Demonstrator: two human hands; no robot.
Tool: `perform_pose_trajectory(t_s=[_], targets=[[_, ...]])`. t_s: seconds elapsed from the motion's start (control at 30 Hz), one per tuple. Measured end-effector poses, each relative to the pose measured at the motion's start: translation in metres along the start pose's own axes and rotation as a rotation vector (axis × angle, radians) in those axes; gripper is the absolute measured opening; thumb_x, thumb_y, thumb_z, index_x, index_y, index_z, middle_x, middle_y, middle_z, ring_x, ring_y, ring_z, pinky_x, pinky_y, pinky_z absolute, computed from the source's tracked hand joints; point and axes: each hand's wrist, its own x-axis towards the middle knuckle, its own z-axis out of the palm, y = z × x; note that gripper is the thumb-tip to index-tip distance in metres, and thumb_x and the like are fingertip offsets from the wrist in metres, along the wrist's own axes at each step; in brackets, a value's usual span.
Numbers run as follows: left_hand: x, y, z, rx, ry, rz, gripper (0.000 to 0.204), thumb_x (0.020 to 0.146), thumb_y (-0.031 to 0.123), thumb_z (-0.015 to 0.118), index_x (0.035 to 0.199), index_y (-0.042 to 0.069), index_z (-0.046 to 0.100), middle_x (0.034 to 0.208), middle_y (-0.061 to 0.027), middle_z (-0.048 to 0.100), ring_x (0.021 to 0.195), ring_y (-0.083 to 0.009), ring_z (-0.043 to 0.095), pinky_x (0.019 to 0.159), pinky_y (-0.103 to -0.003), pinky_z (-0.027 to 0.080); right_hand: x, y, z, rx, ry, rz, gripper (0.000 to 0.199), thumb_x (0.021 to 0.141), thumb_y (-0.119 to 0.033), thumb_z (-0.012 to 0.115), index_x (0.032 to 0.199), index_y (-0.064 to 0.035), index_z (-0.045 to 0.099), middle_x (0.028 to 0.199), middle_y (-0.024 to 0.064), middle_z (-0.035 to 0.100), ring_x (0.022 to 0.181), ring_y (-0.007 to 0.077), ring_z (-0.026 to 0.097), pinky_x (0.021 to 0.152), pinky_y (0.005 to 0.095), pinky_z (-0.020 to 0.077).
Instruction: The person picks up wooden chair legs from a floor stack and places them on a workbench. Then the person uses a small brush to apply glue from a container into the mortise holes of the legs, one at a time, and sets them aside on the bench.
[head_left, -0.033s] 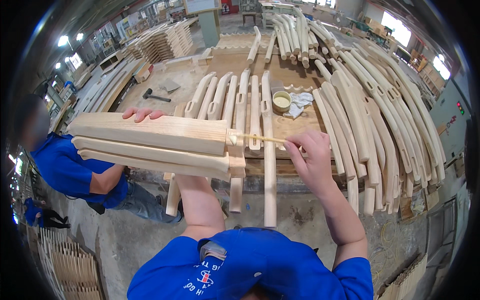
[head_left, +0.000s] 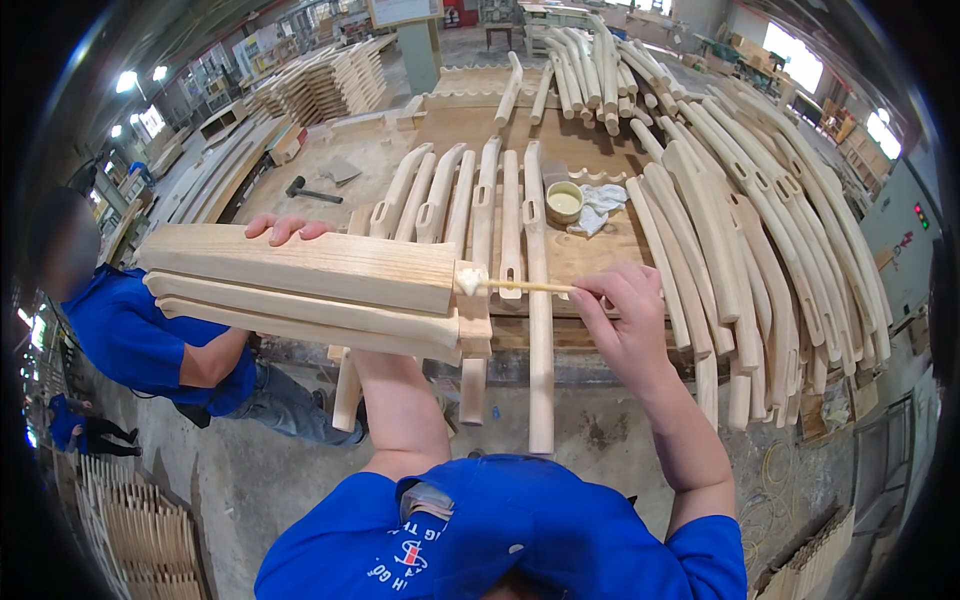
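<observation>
Ideally, the right hand (head_left: 628, 318), pinching the glue stick (head_left: 525, 286), dabs evenly into the joint end of the stacked wooden parts (head_left: 300, 290) the left hand (head_left: 285, 228) grips.

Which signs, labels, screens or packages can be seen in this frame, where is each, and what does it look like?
Board or sign: top centre, on a green post behind the workbench; pale rectangle with a dark frame, cut off by the picture's edge.
Control cabinet: far right edge; grey box with small red and green lights.
Shirt print: on the blue shirt at the bottom edge; white letters and a small red mark.
No packages or lit screens show.
</observation>
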Motion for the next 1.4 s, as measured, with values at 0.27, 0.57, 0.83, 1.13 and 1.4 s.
perform_pose_trajectory(t_s=[0.27,0.57,0.83,1.13,1.4], targets=[[0.004,-0.003,0.000,-0.027,0.006,0.017,0.028,0.093,0.024,0.052,0.117,0.011,0.049,0.107,-0.0077,0.056,0.099,-0.0200,0.054,0.097,-0.038,0.038,0.004,0.006,0.000,-0.032,-0.033,0.012,0.007,0.080,-0.015,0.066,0.078,-0.0093,0.063,0.067,0.0004,0.055,0.065,0.0165,0.051,0.072,0.0325,0.0305],[0.008,-0.003,0.001,-0.015,0.010,0.017,0.030,0.092,0.026,0.053,0.118,0.011,0.049,0.107,-0.0079,0.056,0.100,-0.0204,0.054,0.097,-0.038,0.038,-0.007,0.006,-0.024,0.025,-0.132,0.068,0.006,0.080,-0.014,0.066,0.079,-0.0091,0.064,0.068,0.0002,0.057,0.066,0.0161,0.051,0.074,0.0328,0.0304],[0.008,-0.005,0.002,-0.013,0.028,0.023,0.032,0.092,0.028,0.054,0.118,0.011,0.049,0.108,-0.0081,0.056,0.100,-0.0208,0.054,0.097,-0.038,0.038,-0.016,0.002,-0.011,-0.044,-0.071,-0.034,0.006,0.079,-0.016,0.068,0.079,-0.0109,0.063,0.067,-0.0002,0.055,0.065,0.0163,0.050,0.074,0.0324,0.0298],[0.006,-0.010,0.003,-0.022,0.030,0.029,0.034,0.091,0.030,0.055,0.118,0.010,0.049,0.108,-0.0084,0.056,0.100,-0.0212,0.053,0.097,-0.039,0.037,-0.019,0.004,-0.006,-0.079,-0.015,-0.055,0.008,0.078,-0.015,0.068,0.079,-0.0093,0.063,0.069,0.0003,0.057,0.067,0.0163,0.051,0.074,0.0324,0.0305],[0.007,-0.010,0.003,0.003,0.025,0.035,0.036,0.090,0.032,0.056,0.118,0.010,0.049,0.109,-0.0086,0.056,0.101,-0.0216,0.053,0.097,-0.039,0.037,-0.029,0.002,-0.027,-0.013,-0.097,0.038,0.008,0.078,-0.014,0.068,0.079,-0.0091,0.062,0.069,0.0006,0.056,0.067,0.0167,0.051,0.074,0.0328,0.0304]])
